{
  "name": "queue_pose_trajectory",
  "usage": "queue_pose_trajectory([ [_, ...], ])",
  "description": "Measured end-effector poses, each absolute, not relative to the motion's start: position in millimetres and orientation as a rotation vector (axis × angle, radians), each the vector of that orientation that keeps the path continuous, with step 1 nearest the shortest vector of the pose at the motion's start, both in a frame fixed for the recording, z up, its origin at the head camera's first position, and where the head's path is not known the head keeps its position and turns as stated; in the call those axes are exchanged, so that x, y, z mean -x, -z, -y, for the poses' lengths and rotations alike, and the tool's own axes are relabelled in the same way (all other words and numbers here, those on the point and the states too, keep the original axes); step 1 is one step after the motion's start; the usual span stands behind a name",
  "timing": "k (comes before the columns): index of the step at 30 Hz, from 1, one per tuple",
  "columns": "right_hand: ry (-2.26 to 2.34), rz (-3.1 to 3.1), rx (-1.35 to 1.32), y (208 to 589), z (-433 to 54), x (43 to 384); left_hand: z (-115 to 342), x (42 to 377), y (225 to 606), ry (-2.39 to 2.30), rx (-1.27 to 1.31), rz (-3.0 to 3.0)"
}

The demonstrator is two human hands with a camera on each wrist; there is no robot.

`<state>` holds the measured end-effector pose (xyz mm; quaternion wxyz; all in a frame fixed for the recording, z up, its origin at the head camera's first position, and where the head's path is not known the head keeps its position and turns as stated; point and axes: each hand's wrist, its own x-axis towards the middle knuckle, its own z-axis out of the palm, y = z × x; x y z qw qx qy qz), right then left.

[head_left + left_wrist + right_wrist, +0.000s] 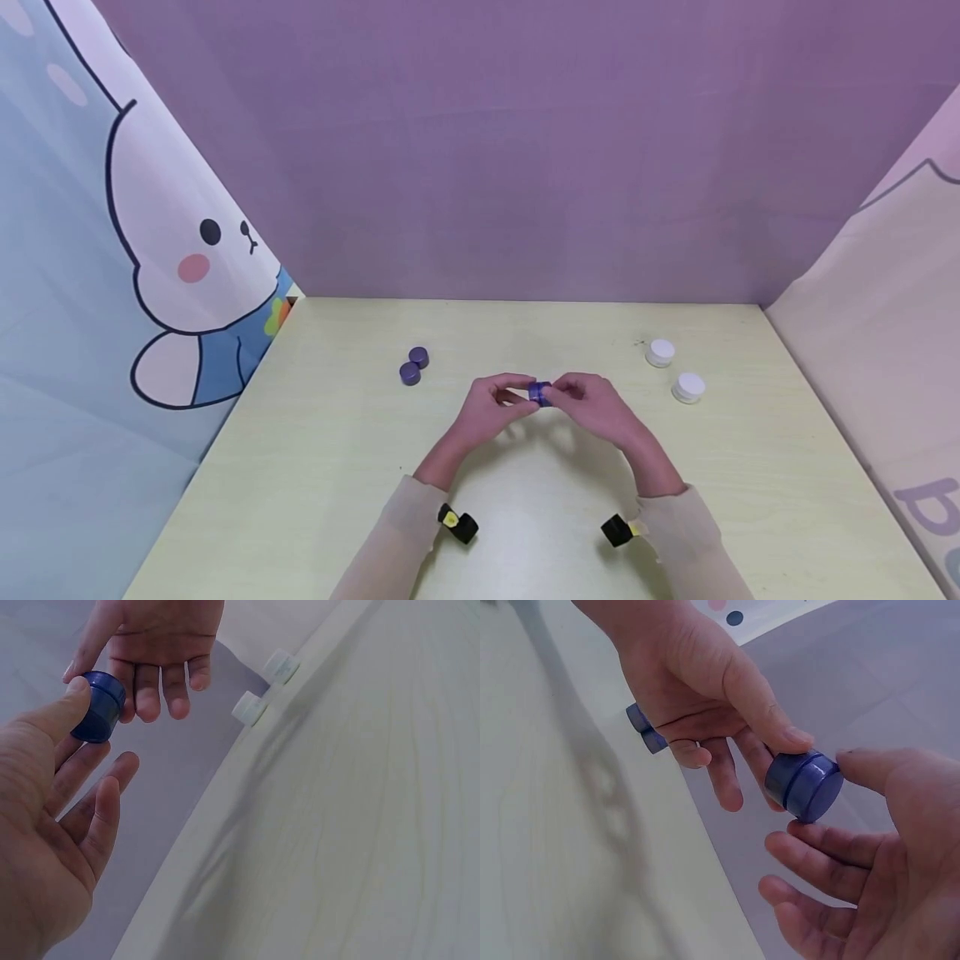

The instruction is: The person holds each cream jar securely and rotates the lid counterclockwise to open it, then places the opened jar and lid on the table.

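A: What do you get at the left of the room?

B: From my seat I see a light-blue cloth (pixel 60 467) along the table's side, printed with a big white rabbit (pixel 172 200). A plain purple cloth (pixel 510 150) spans the back.

A: And the table (pixel 337 450) itself?

B: Pale, with a faint wood grain. Toward its left I count two small purple cylinders, one (pixel 418 357) slightly behind the other (pixel 409 373); they look to be touching.

A: Moving right, the hands?

B: The left hand (pixel 489 408) comes first, thumb and fingers clamped on one end of a small blue jar (pixel 536 393). I see the jar raised above the tabletop, near the middle, tipped on its side, a seam running round it.

A: The other end?

B: The right hand (pixel 592 404) has that, pinched between thumb and fingers. Both hands throw soft shadows on the wood.

A: Farther right?

B: I have two white jars, one (pixel 661 352) farther back, the other (pixel 687 387) nearer me, a little apart. Beyond the table's right edge is a pale pinkish cloth (pixel 885 333) with partial purple lettering (pixel 930 504).
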<state>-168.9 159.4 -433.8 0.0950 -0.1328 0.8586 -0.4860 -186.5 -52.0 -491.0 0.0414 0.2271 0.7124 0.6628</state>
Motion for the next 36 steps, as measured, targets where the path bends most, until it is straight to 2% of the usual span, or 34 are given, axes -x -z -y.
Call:
queue_pose_trajectory([
  [12,1.518,-2.551,0.598,434.8,-161.1,170.6,52.0,185.2,488.2,-2.020,-0.650,-2.181],
  [36,1.539,-2.575,0.673,437.0,-162.5,172.3,52.8,188.3,489.4,-2.002,-0.626,-2.195],
])
